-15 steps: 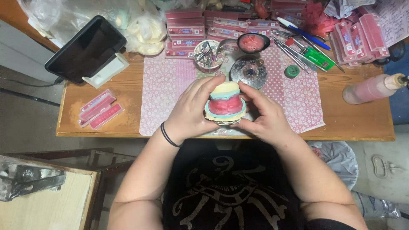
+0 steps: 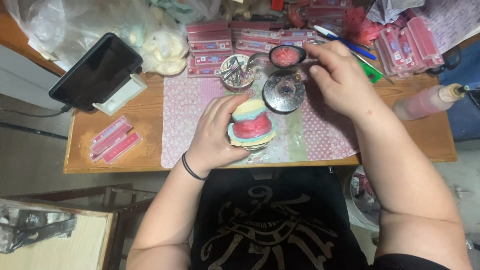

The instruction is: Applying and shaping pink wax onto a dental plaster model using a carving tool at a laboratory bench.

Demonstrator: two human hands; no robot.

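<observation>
Right hand (image 2: pixel 340 75) off (one) model (image 2: pixel 252 125)

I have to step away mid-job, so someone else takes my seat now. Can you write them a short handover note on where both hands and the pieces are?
Left hand: wrapped around the pink and yellow dental model, holding it upright over the patterned mat.
Right hand: empty, fingers spread, hovering near the small bowl of pink wax.
Nearby: round dark lid on the mat, cup of metal tools behind the model, squeeze bottle lying at the right.
Done: pink wax already sits on the model.
Left: cannot tell how much shaping remains.
</observation>
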